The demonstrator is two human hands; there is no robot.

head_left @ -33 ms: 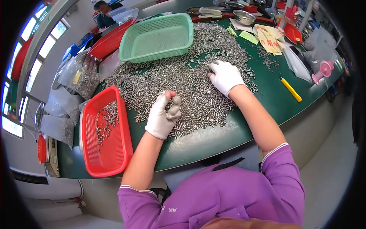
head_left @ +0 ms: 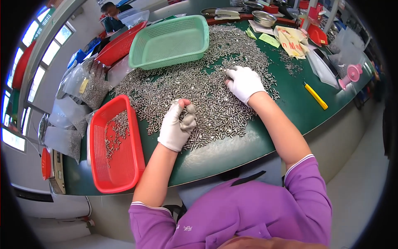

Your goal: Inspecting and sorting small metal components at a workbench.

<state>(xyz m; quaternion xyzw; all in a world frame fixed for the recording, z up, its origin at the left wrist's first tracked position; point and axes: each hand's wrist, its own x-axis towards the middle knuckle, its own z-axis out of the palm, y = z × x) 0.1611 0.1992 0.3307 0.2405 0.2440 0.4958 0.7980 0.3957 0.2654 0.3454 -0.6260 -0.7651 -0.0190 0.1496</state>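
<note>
Many small silvery metal pins [head_left: 224, 118] with pointed ends lie spread over the green table [head_left: 182, 170]. Above the near part of this spread is my left hand [head_left: 177, 126] in a white glove, its greyed fingers curled in and the bare thumb tip against them. Whatever lies inside that hand is hidden. My right hand [head_left: 244, 83], gloved too, rests farther off on the pins to the right. Its fingers bend down toward the thumb, and I cannot make out what they hold. A red basket [head_left: 135, 155] left of my left forearm contains more such pins.
A green basket [head_left: 170, 62] stands beyond the pins, with another red basket [head_left: 120, 43] beside it. Filled plastic bags [head_left: 62, 139] line the left side. At right lie a yellow cutter [head_left: 316, 96], a pink spool-like stand [head_left: 351, 76] and papers. A person [head_left: 112, 16] sits at the back left.
</note>
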